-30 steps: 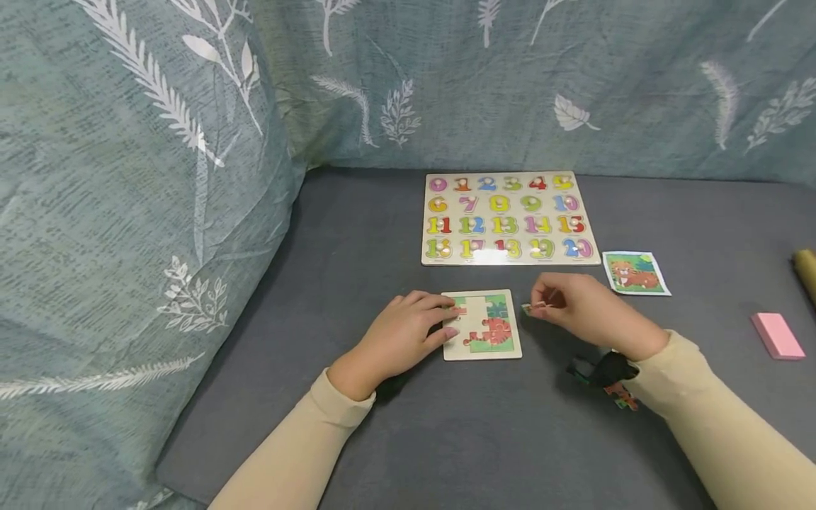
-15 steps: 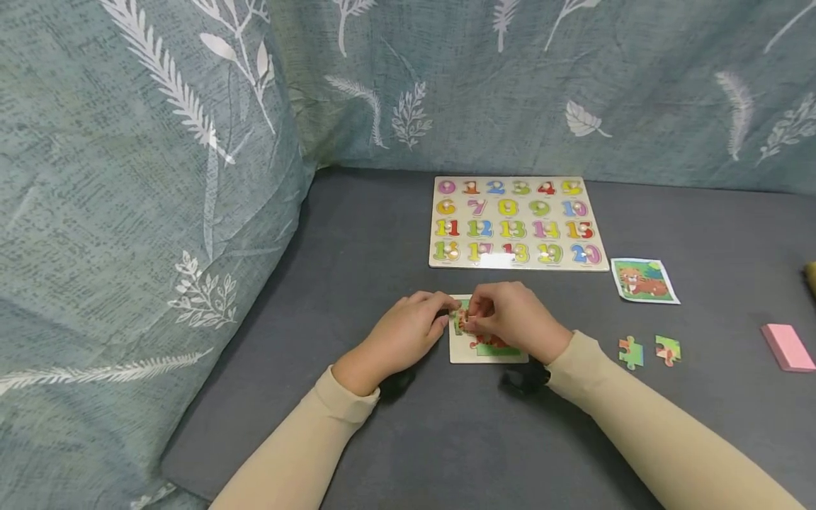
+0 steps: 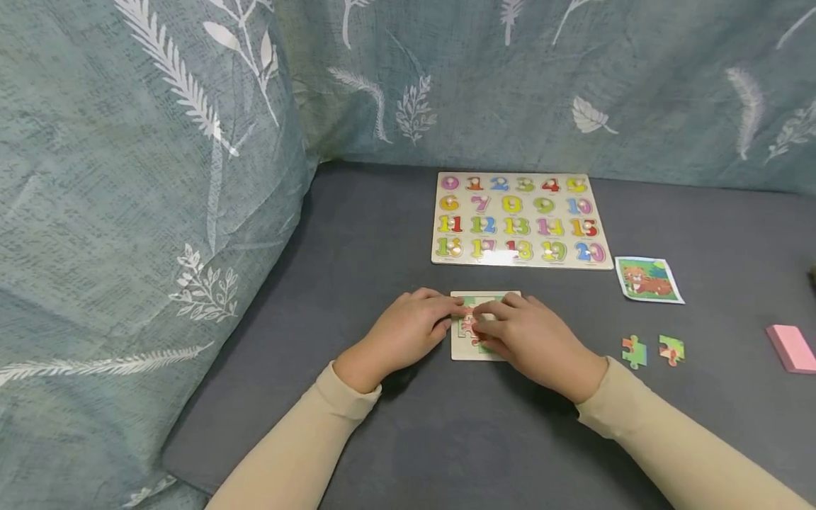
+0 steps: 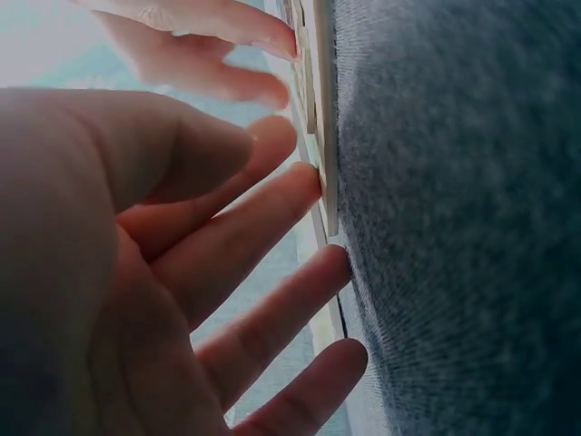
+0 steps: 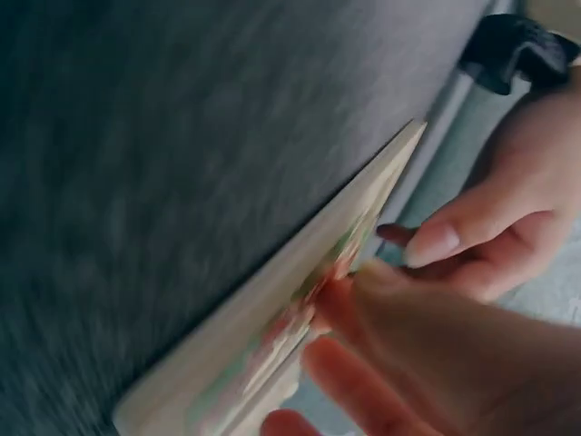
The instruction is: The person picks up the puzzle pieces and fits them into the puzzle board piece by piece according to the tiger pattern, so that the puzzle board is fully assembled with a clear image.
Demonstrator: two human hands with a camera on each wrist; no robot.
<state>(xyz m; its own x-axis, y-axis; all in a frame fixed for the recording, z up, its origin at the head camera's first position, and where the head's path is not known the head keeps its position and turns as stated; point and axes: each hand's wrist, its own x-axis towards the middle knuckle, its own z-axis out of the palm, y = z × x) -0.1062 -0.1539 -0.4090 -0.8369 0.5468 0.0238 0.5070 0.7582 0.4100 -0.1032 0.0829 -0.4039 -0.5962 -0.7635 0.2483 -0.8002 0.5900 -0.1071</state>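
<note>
A small wooden jigsaw board (image 3: pixel 460 354) with a light rim lies on the table between the hands. My left hand (image 3: pixel 408 331) rests with its fingertips on the board's left edge. Its fingers (image 4: pixel 236 236) are loosely extended in the left wrist view. My right hand (image 3: pixel 538 340) lies over the board's right half, its fingertips pressing on a jigsaw piece (image 3: pixel 468 324) with an orange animal print. The right hand hides much of the picture. In the right wrist view the board (image 5: pixel 191 391) appears tilted, with blurred fingers on its pieces.
Two loose jigsaw pieces, one (image 3: pixel 634 352) beside the other (image 3: pixel 672 350), lie right of the right hand. Behind them is a tiger picture card (image 3: pixel 649 279). A number puzzle board (image 3: pixel 523 221) lies at the back, and a pink block (image 3: pixel 792 348) far right.
My right hand has carried a jigsaw piece leftward onto the board, and its pinch has loosened into fingertips on the piece. The left hand has stayed at the board's left edge.
</note>
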